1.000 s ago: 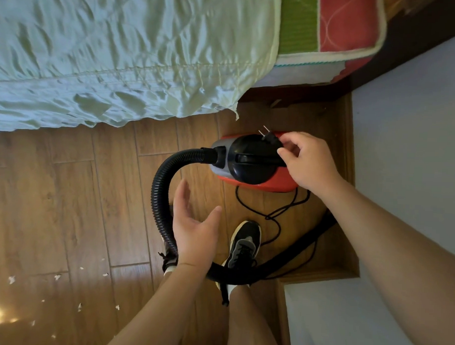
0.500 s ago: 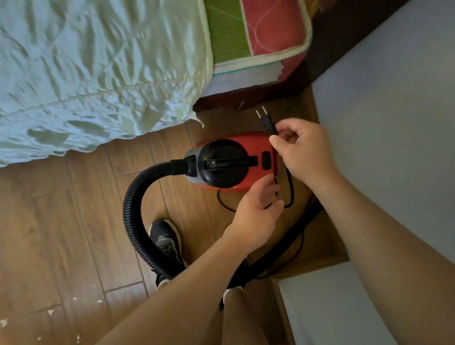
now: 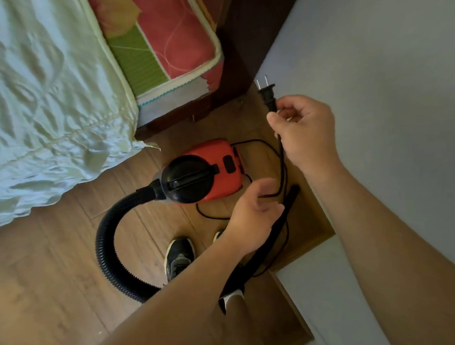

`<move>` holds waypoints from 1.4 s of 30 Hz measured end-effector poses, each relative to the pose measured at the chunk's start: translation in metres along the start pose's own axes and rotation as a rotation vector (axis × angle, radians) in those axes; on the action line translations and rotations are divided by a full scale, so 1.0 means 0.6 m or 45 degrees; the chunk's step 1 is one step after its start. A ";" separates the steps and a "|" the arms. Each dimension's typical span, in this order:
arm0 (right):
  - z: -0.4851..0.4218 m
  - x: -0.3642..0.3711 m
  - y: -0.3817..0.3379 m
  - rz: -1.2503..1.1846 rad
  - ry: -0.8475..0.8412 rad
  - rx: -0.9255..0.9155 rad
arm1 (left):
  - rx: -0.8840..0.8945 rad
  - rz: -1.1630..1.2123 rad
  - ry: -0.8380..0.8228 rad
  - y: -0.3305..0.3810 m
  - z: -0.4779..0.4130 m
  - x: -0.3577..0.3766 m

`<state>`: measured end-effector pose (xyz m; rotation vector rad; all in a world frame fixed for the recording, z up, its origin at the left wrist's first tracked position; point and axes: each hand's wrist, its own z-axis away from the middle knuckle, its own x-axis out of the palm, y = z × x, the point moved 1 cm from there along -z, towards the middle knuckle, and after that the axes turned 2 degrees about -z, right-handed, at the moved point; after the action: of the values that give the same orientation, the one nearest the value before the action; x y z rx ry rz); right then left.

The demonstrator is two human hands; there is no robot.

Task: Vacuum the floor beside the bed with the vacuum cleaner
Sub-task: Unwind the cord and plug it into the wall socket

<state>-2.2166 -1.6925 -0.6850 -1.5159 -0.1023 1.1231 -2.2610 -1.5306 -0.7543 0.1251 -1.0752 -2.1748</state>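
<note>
1. The right hand (image 3: 306,132) is pinching the black cord (image 3: 282,158) just below the plug (image 3: 267,95); its grip is closed on the cord, with the plug's two prongs pointing up and away from the fingers.
2. The left hand (image 3: 253,214) is hovering below the right grip, fingers curled and partly spread; a loop of the cord is passing at its fingertips, but whether this grip is closing on the cord cannot be told.
3. The vacuum cleaner (image 3: 203,176), red body with a black top and handle, is sitting on the wooden floor (image 3: 50,269), just left of the left hand and below-left of the right grip.
4. Its ribbed black hose (image 3: 108,235) is curving out from the body, away from both grips, and bending back under the left forearm.
5. A black tube (image 3: 281,220) is lying beside the left hand, running under the wrist.
6. The bed (image 3: 43,101), covered with a pale quilt over a red and green mattress, is lying well to the left of both grips.
7. A black shoe (image 3: 178,255) is standing on the floor just below the left hand.
8. The pale wall (image 3: 380,61) is rising just right of the right grip.
</note>
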 end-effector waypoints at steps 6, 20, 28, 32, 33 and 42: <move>0.015 -0.046 -0.014 -0.037 0.183 0.038 | 0.048 -0.069 -0.052 0.024 -0.013 0.020; 0.091 -0.157 0.008 -0.260 0.506 0.293 | 0.157 -0.164 -0.170 0.035 0.021 0.075; 0.168 -0.194 0.060 -0.565 0.683 0.485 | 0.084 -0.174 -0.194 -0.009 0.046 0.117; 0.201 -0.214 0.067 -0.638 0.768 0.540 | 0.067 -0.202 -0.186 -0.012 0.070 0.138; 0.207 -0.220 0.068 -0.653 0.791 0.548 | 0.075 -0.229 -0.195 -0.009 0.076 0.143; 0.244 -0.244 0.063 -0.720 0.878 0.558 | 0.062 -0.371 -0.187 0.008 0.104 0.156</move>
<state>-2.4132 -1.6899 -0.6093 -1.2794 0.1724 0.1258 -2.3517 -1.5496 -0.6907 0.1536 -1.2586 -2.4490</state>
